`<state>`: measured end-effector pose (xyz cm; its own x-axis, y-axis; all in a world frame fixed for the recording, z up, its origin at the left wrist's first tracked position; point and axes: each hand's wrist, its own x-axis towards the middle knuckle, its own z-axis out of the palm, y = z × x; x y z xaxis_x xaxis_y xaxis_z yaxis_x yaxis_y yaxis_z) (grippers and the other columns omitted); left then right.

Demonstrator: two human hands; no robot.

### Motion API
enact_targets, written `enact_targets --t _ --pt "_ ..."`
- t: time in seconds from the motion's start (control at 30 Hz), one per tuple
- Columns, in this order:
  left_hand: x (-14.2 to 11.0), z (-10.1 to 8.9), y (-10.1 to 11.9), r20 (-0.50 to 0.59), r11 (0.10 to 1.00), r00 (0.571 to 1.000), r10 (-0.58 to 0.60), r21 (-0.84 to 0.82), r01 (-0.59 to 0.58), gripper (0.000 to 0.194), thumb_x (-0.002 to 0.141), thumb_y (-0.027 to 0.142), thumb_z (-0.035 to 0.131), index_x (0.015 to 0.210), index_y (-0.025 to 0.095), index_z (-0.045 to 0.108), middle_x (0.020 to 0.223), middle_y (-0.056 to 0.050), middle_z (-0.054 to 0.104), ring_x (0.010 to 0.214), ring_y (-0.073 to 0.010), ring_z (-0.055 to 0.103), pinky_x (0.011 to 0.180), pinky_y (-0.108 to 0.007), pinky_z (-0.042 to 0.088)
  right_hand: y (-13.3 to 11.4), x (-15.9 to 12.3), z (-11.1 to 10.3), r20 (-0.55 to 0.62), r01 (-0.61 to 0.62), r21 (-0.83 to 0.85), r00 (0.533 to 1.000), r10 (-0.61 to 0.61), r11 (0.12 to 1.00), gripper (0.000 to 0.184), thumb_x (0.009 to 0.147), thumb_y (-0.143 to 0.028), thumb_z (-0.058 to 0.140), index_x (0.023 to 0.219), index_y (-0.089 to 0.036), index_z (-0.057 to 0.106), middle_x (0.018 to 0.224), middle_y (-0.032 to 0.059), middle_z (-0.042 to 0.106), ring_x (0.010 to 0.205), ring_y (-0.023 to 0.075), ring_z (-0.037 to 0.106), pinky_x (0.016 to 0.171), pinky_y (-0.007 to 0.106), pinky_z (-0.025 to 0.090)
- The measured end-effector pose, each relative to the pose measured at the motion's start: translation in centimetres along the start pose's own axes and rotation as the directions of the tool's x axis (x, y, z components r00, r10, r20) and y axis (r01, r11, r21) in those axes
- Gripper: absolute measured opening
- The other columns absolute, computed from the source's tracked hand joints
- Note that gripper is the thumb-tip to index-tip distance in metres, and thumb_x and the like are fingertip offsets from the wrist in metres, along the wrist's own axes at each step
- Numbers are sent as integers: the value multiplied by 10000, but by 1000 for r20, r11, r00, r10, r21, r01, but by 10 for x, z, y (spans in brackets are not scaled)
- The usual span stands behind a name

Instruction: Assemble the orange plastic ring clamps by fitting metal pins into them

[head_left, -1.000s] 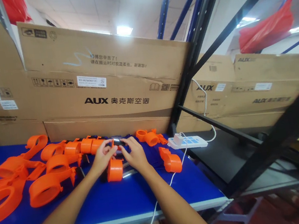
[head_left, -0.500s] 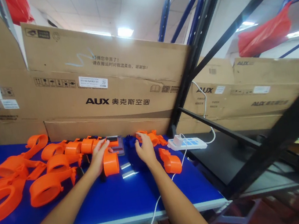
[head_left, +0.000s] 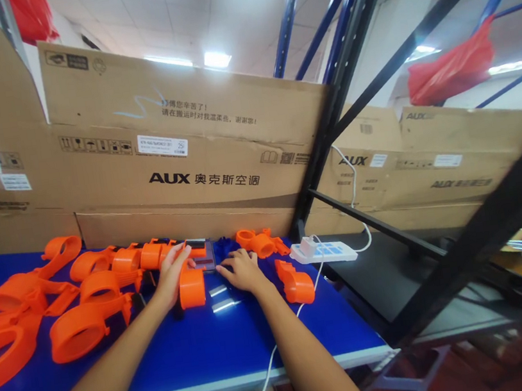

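My left hand (head_left: 172, 278) is closed around an orange plastic tape dispenser (head_left: 192, 287), whose round hub hangs below the fingers. An orange arm with a dark strip on top reaches out to the right of that hand. Just behind it lies a dark grey rectangular block (head_left: 208, 254). Over a heap of small dark blue pieces (head_left: 224, 247), my right hand (head_left: 244, 271) is held palm down with its fingers apart; what its fingertips touch is partly hidden. Between the hands, two shiny metal strips (head_left: 225, 305) lie on the blue tabletop (head_left: 177, 356).
Several orange dispensers (head_left: 77, 331) crowd the left side; others (head_left: 297, 283) lie at the right. A white power strip (head_left: 323, 251) sits by the black rack post, its cable (head_left: 271, 365) running over the front edge. A large cardboard box (head_left: 205, 210) walls off the back.
Both hands were together at the dispenser's dark strip. My right hand has come away rightward, then lowered over the dark blue pieces. My left hand has kept its hold, moving slightly left.
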<state>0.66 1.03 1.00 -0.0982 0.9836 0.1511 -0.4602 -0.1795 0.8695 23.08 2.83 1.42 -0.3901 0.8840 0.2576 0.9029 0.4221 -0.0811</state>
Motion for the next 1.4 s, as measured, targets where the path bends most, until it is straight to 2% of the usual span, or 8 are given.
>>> enact_targets --t 0.23,0.37,0.5,0.67,0.9,1.17,1.4 --pt "3 -3 -4 -10 1000 1000 -19 5 19 604 684 533 826 1135 190 614 697 -6 658 597 -155 617 591 -262 497 0 0 1 48 -44 -17 998 45 999 578 994 -676 311 1263 -322 681 1282 131 622 1201 341 435 968 528 278" --pt "4 -4 -6 -5 999 999 -35 28 36 631 688 541 821 1173 193 616 694 -3 658 576 -148 609 578 -257 484 0 0 2 87 -45 -14 995 46 999 588 996 -678 270 1332 -364 636 1352 118 591 1223 359 418 978 551 268" --pt "4 -4 -6 -2 998 999 -42 45 42 665 673 559 820 1196 196 624 689 3 657 564 -152 612 569 -260 478 -1 1 3 106 -49 -11 993 50 999 614 998 -676 248 1365 -347 613 1434 112 549 1252 373 398 986 564 263" --pt "4 -4 -5 -2 997 1000 -23 67 23 684 665 567 818 1211 200 628 681 6 659 590 -156 623 593 -258 476 -1 1 2 106 -29 -19 994 31 999 627 1001 -670 246 1361 -306 607 1468 109 534 1247 372 409 983 571 274" --pt "4 -4 -5 11 997 1000 -14 78 13 690 684 551 816 1238 187 624 680 4 650 595 -156 616 592 -257 465 0 -3 -2 89 -46 -21 995 48 999 564 1007 -655 276 1340 -368 629 1501 105 484 1294 372 374 992 564 265" --pt "4 -3 -4 7 997 1000 -12 80 11 678 669 556 823 1207 187 641 675 1 661 573 -152 613 580 -255 457 3 -8 -6 44 -124 -41 991 125 991 605 970 -708 339 1307 -327 666 1297 153 564 1222 367 405 992 539 277" --pt "5 -4 -6 10 997 1000 -14 80 13 662 665 554 826 1186 188 641 676 3 661 542 -142 596 562 -253 446 2 -5 -4 75 -93 -11 993 93 996 601 985 -695 307 1310 -330 658 1294 136 587 1193 350 430 989 544 267"
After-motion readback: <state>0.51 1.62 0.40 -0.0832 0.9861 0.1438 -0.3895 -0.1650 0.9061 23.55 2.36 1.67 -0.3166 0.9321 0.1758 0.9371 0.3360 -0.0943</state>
